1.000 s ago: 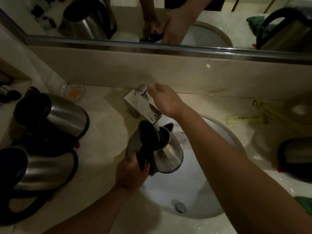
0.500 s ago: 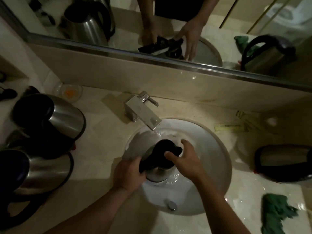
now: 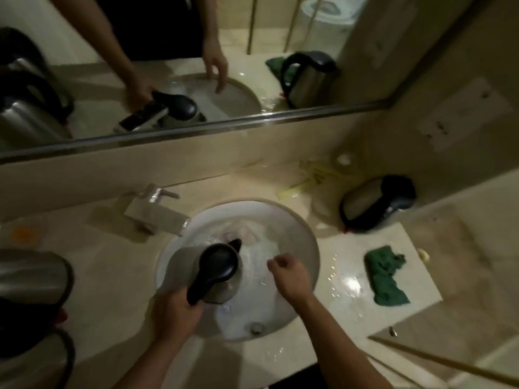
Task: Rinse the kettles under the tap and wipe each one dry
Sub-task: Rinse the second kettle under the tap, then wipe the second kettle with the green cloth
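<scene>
A steel kettle with a black lid [image 3: 217, 266] stands upright inside the white basin [image 3: 303, 234], lid closed, spout pointing away. My left hand [image 3: 175, 313] grips its black handle at the near side. My right hand [image 3: 290, 275] hovers over the basin just right of the kettle, fingers loosely curled, holding nothing. The chrome tap [image 3: 157, 210] sits at the basin's back left. A crumpled green cloth [image 3: 386, 275] lies on the wet counter to the right.
Two steel kettles [image 3: 31, 279] crowd the left edge of the counter. Another kettle [image 3: 376, 203] lies on its side at the back right. A small dish [image 3: 24, 233] sits left of the tap. The mirror [image 3: 196, 66] runs along the back wall.
My right hand came off the tap lever, touched the kettle's lid, then lifted off to the right. The kettle was lowered into the basin and its lid is closed.
</scene>
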`<state>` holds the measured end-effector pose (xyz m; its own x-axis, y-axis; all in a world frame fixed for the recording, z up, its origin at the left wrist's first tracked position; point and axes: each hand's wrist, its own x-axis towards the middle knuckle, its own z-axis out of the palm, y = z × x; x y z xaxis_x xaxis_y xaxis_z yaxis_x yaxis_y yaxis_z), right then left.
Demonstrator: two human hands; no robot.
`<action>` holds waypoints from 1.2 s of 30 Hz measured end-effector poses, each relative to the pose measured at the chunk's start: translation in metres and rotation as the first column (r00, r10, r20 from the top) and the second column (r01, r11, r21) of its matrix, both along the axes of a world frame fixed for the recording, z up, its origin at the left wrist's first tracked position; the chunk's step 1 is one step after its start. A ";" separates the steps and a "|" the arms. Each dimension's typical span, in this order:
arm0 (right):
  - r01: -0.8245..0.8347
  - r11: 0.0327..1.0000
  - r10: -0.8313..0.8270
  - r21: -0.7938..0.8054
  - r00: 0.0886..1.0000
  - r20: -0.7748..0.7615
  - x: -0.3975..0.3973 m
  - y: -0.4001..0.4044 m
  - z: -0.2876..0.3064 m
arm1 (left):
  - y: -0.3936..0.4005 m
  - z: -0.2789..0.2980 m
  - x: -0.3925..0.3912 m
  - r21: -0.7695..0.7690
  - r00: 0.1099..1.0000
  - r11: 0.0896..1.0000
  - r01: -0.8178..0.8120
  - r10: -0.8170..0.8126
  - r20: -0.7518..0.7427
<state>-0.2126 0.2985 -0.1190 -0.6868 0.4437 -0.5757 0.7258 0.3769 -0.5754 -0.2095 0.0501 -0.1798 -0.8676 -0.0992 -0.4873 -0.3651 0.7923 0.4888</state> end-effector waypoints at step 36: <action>-0.010 0.944 -0.227 -0.329 0.705 -0.672 0.035 0.049 0.172 | 0.123 0.221 -0.014 0.729 0.860 0.463 -0.504 0.344 0.377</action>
